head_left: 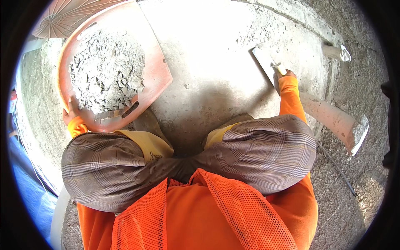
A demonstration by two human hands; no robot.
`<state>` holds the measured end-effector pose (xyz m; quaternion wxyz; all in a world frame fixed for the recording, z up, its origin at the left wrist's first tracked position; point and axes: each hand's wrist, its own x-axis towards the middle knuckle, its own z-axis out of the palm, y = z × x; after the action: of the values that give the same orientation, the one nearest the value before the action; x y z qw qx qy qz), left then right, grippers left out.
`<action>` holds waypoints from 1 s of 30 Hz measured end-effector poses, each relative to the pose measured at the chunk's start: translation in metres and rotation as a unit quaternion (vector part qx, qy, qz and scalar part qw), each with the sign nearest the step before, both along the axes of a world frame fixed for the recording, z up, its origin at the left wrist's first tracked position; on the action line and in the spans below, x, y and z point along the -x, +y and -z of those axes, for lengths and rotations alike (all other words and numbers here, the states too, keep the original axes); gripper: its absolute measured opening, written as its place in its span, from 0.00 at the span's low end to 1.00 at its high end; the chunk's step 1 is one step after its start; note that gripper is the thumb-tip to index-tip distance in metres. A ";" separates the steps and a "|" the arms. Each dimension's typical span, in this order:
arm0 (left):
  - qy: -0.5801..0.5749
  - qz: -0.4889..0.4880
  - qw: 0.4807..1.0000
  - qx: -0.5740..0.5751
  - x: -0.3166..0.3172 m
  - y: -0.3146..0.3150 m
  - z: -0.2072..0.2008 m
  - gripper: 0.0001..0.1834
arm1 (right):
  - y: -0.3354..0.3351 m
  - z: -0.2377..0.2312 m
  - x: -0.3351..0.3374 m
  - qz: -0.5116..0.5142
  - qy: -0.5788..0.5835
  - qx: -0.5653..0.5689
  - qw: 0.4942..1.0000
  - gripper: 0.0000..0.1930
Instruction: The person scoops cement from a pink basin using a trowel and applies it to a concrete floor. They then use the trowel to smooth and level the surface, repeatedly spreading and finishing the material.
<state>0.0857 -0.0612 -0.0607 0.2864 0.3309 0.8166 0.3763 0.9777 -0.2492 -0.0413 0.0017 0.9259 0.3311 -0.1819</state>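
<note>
On my left lies a wide reddish plastic mortar pan (156, 79) with a straight front edge and slots cut in its rim. Lumpy grey mortar (106, 68) fills much of it. My left hand (72, 112) grips the pan's near left rim, fingers curled round the edge. Out to the right, my right hand (286, 74) is closed round the pale handle of a plastering trowel (263, 62). The trowel's long flat blade is at the pale floor surface (208, 58); glare hides whether it touches.
Two pipe stubs, a larger pipe (333, 118) and a smaller pipe (333, 52), stand at the right. A thin dark rod (339, 171) lies on rough ground. Blue sheeting (31, 187) hangs at the left; a ribbed reddish round object (62, 18) sits far left.
</note>
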 end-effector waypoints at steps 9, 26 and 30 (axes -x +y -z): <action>0.109 0.042 0.993 0.022 0.014 -0.003 0.010 0.40 | 0.040 -0.016 0.210 -0.320 0.152 0.202 0.913 0.21; 0.030 0.019 0.999 -0.010 0.003 -0.005 0.005 0.35 | 0.014 0.033 -0.022 0.247 0.476 -0.127 0.835 0.32; 0.136 0.102 0.985 0.033 0.000 -0.004 0.001 0.42 | 0.032 0.006 0.105 0.080 0.539 -0.161 0.823 0.29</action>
<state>0.0857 -0.0657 -0.0620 0.2198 0.4511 0.8218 0.2698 0.8730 -0.2168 -0.0475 -0.3405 0.6904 0.2285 -0.5960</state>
